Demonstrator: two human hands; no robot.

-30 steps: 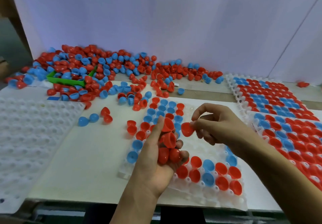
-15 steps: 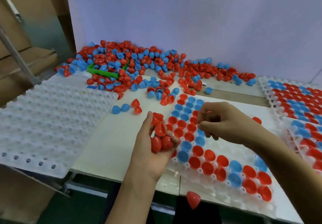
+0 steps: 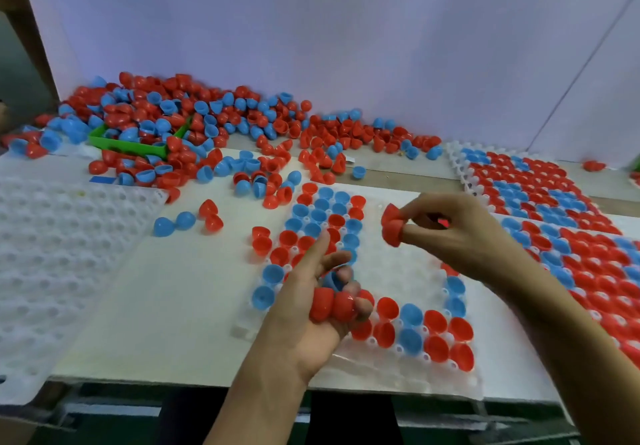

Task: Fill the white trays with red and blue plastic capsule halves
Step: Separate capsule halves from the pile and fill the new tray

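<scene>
Nearest the camera, the left hand (image 3: 311, 309) is hovering over the near left part of the middle tray (image 3: 391, 271), its lower fingers curling around a small clutch of capsule halves (image 3: 332, 302), two red domes showing in front and a blue one tucked behind them, while its index finger is stretching straight out toward the far side. Just beyond and to the right of that clutch, the right hand (image 3: 460, 233) is pinching a red capsule half (image 3: 393, 225) between thumb and fingertips above the tray's bare centre; something red is also showing inside its curled palm, too blurred to name. The middle tray is lying on the worktop (image 3: 156, 306), carrying red and blue halves along its far left block, its near row and part of its right edge. Left of this tray an unfilled white tray (image 3: 52, 254) is overhanging the worktop's edge. Right of it, two filled trays (image 3: 540, 199) are sitting packed with red and blue. Farthest back, a loose heap of halves (image 3: 221, 126) is spreading along the wall, partly burying a green bin (image 3: 131, 147).
</scene>
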